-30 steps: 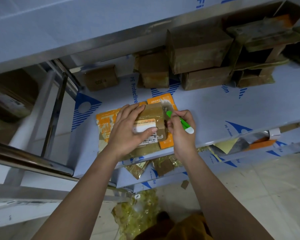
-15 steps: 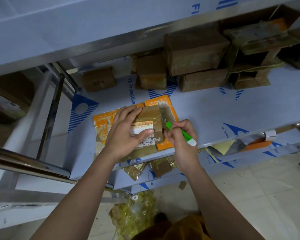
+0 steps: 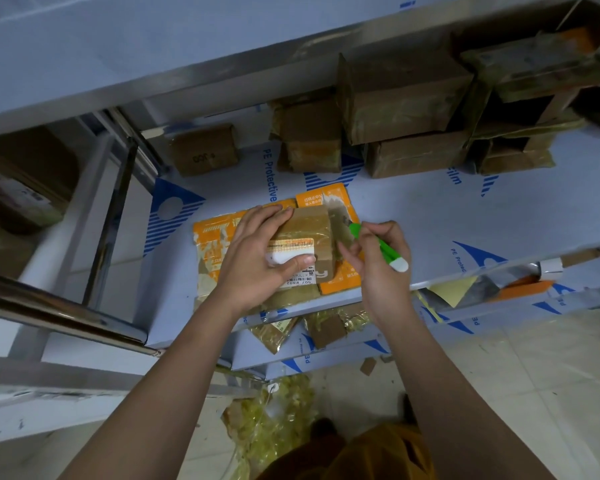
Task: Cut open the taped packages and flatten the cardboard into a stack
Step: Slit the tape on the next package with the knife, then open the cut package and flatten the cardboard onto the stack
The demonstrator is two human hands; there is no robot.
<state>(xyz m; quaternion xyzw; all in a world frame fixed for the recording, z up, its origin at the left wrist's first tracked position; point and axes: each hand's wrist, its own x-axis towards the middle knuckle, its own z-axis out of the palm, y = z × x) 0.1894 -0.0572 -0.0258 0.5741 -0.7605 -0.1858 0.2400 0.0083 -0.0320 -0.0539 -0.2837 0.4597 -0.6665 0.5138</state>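
Observation:
A small brown taped package [image 3: 309, 233] with a white label lies on flattened orange cardboard [image 3: 212, 244] near the front of the shelf [image 3: 465, 216]. My left hand [image 3: 257, 258] lies over the package's left side, fingers along its far edge, thumb pressing the label. My right hand [image 3: 374, 261] grips a green and white cutter [image 3: 381, 247] whose tip meets the package's right side, where a strip of tape stands loose.
Several taped and opened brown boxes [image 3: 402, 98] crowd the back of the shelf, one small box [image 3: 205, 148] at the back left. Tape scraps and cardboard bits [image 3: 323, 327] lie on a lower shelf and the floor. A steel rail [image 3: 66, 310] runs at left.
My right hand has moved the cutter tip up along the package's right side, towards the far edge. My left hand keeps pressing the package in place.

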